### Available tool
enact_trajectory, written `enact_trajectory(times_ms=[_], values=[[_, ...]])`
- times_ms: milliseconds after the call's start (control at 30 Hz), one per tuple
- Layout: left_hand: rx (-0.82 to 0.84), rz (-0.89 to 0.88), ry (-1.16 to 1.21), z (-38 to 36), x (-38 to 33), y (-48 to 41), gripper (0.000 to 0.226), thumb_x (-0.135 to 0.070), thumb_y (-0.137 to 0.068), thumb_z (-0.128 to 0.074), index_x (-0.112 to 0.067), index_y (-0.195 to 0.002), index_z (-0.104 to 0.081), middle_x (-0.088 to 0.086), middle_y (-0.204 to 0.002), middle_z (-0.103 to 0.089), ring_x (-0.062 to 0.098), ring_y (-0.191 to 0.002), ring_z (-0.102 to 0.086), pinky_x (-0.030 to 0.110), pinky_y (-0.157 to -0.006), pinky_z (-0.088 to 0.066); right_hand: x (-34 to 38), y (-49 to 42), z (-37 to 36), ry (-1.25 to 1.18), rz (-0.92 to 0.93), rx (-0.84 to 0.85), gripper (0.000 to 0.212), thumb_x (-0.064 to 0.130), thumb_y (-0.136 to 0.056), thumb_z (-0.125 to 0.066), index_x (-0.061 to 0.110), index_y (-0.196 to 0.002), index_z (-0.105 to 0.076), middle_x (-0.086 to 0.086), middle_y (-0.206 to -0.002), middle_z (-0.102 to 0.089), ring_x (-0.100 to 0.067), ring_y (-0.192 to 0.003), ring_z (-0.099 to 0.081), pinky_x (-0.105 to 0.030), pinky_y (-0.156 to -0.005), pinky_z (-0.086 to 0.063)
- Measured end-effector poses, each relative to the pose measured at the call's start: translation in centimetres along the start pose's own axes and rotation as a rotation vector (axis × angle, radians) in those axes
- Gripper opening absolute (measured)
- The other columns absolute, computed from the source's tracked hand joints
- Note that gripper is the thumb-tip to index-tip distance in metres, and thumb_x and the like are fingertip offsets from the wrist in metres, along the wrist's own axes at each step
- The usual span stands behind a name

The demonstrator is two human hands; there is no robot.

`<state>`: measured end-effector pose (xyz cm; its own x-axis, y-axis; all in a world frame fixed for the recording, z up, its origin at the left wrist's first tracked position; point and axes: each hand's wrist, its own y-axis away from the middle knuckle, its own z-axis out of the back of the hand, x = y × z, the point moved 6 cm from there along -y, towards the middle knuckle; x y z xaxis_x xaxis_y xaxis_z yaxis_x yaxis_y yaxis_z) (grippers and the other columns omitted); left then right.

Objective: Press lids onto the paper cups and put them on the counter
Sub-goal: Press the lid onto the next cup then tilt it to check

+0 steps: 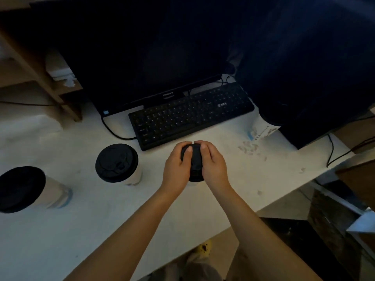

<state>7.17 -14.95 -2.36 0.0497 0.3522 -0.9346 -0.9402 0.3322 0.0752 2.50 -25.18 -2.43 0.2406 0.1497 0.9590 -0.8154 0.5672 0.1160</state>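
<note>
Left hand (176,166) and right hand (212,164) press the black lid (194,159); fingers curled round it

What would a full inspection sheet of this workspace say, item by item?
Surface: white counter, dimly lit; pale specks right of the hands.
Job's things: middle cup and far-left cup stand lidded; black lid sits on a third, mostly hidden.
Clutter: keyboard, monitor, printed white paper item.
Grippers: left hand and right hand both curl round the black lid.
Cables: black cable left of keyboard; second cable at right edge.
Surroundings: wooden shelf at left; dark box at right.
</note>
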Motion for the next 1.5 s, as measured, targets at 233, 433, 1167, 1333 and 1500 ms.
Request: enact_trajectory(times_ms=[233, 433, 1167, 1333, 1500], values=[[0.011, -0.028, 0.009, 0.0, -0.2, -0.2, 0.023, -0.021, -0.099, -0.040, -0.017, -0.115, -0.056, -0.008, -0.101, -0.058, 0.000, -0.088, -0.054, -0.001, -0.072, -0.039, 0.3, 0.0, -0.2, -0.009, -0.005, -0.012, 0.024, 0.020, -0.101, -0.037, 0.023, -0.100, -0.061, 0.007, -0.093, -0.063, -0.003, -0.085, -0.058, -0.015, -0.074, -0.046], [0.182, 0.086, 0.047, 0.7, -0.5, -0.6, 0.035, -0.038, -0.101, -0.028, -0.026, -0.114, -0.058, -0.008, -0.104, -0.060, 0.005, -0.095, -0.055, 0.016, -0.080, -0.043, 0.5, 0.8, -0.1, -0.074, -0.139, 0.018, 0.028, 0.023, -0.101, -0.035, 0.018, -0.109, -0.061, 0.000, -0.103, -0.064, -0.009, -0.090, -0.059, -0.018, -0.075, -0.048], [-0.102, 0.053, -0.240, 2.5, -0.7, 0.3, 0.037, -0.027, -0.102, -0.027, -0.010, -0.099, -0.060, 0.004, -0.093, -0.061, 0.019, -0.087, -0.057, 0.029, -0.073, -0.040, 3.0, 0.0, -2.7, 0.332, 0.038, 0.265, 0.036, 0.025, -0.103, -0.029, 0.011, -0.098, -0.062, 0.000, -0.090, -0.059, -0.015, -0.086, -0.055, -0.017, -0.063, -0.036], [-0.117, -0.004, -0.346, 2.2, -0.1, -0.3, 0.038, -0.026, -0.102, -0.026, -0.011, -0.104, -0.061, 0.007, -0.101, -0.063, 0.018, -0.087, -0.057, 0.027, -0.072, -0.039, 1.9, -0.5, -2.9, 0.277, 0.071, 0.238, 0.035, 0.025, -0.102, -0.031, 0.008, -0.087, -0.059, -0.002, -0.082, -0.060, -0.007, -0.072, -0.053, -0.020, -0.065, -0.039], [-0.130, -0.030, -0.386, 2.1, -0.3, -0.1, 0.038, -0.026, -0.101, -0.026, -0.012, -0.105, -0.060, 0.007, -0.101, -0.061, 0.018, -0.088, -0.057, 0.027, -0.071, -0.040, 1.4, -0.7, -3.1, 0.235, 0.058, 0.272, 0.034, 0.026, -0.102, -0.031, 0.014, -0.087, -0.059, 0.003, -0.080, -0.061, -0.006, -0.075, -0.056, -0.018, -0.069, -0.042]])
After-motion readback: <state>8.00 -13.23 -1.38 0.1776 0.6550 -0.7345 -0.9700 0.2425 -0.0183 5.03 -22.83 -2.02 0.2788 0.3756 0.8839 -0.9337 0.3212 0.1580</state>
